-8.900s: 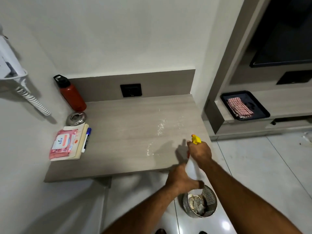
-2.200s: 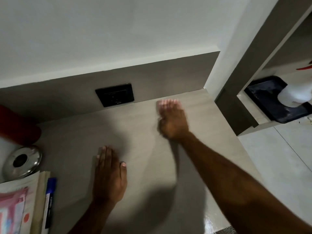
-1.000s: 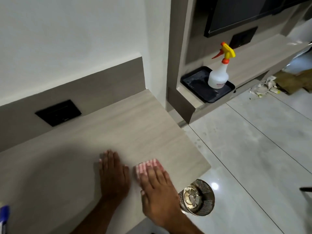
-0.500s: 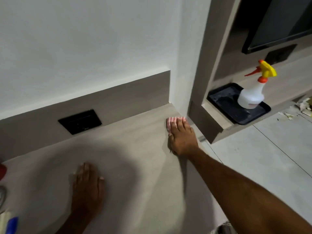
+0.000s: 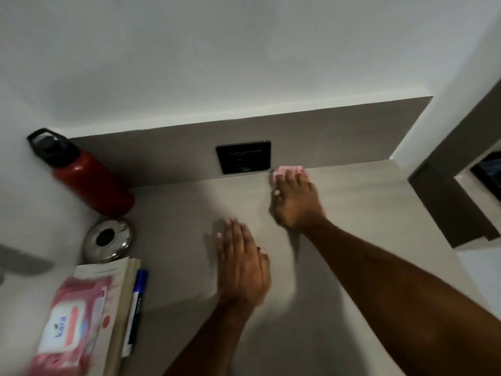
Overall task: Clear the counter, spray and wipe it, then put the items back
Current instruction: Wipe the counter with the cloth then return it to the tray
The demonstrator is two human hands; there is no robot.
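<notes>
the right hand (image 5: pixel 296 203) pressed a pink cloth (image 5: pixel 287 170) flat against the counter (image 5: pixel 352 213) by the socket (image 5: pixel 243 156); the left hand (image 5: pixel 241 264) lay open, fingers flat.

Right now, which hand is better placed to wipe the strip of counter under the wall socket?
The right hand. It already presses the pink striped cloth at the counter's back edge beside the black socket. The left hand lies flat and empty, nearer the front.

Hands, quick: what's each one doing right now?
Left hand: open, flat on the counter, holding nothing.
Right hand: pressing the pink cloth onto the counter below the black socket.
</notes>
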